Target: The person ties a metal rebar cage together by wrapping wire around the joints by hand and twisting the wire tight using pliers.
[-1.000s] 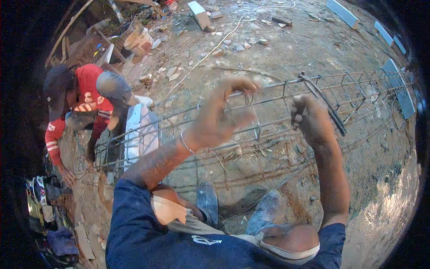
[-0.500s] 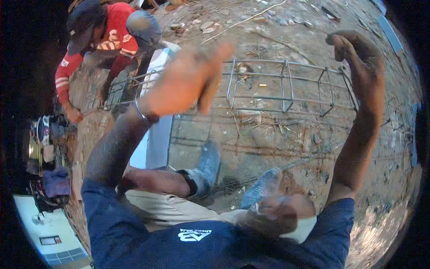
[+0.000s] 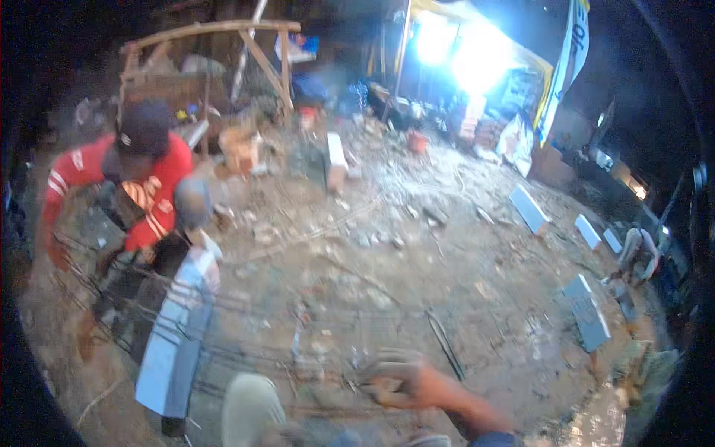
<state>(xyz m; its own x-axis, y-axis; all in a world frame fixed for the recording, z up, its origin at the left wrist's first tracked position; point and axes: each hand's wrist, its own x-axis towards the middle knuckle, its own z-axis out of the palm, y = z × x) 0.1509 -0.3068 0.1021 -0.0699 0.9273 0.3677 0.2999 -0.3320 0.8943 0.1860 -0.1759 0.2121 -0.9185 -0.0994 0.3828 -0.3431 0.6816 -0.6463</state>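
Note:
My right hand (image 3: pixel 398 380) reaches in low, right of the middle, with its fingers bent. Motion blur smears it, and whether it holds anything cannot be made out. My left hand does not show clearly; a blurred brown shape at the lower edge is too vague to name. Faint, smeared bars of a steel rebar cage (image 3: pixel 231 320) cross the ground before me, and a dark bent bar (image 3: pixel 445 344) lies beyond my right hand. To the left stands a long white and pale blue block (image 3: pixel 165 365), the bars running against it. My pale trouser knee (image 3: pixel 252 410) rises beside it.
A co-worker in a red top (image 3: pixel 167 167) crouches at the left among the bars. Several pale blocks, one at the right (image 3: pixel 585 313), stand on the rubble-strewn ground. At the back are a wooden frame (image 3: pixel 216 28), a red bucket (image 3: pixel 418 141) and a bright lamp (image 3: pixel 480 59).
My view has swung up toward the far ground and lamp. Both raised hands have dropped in the picture; the left has gone from clear sight. The cage now sits lower.

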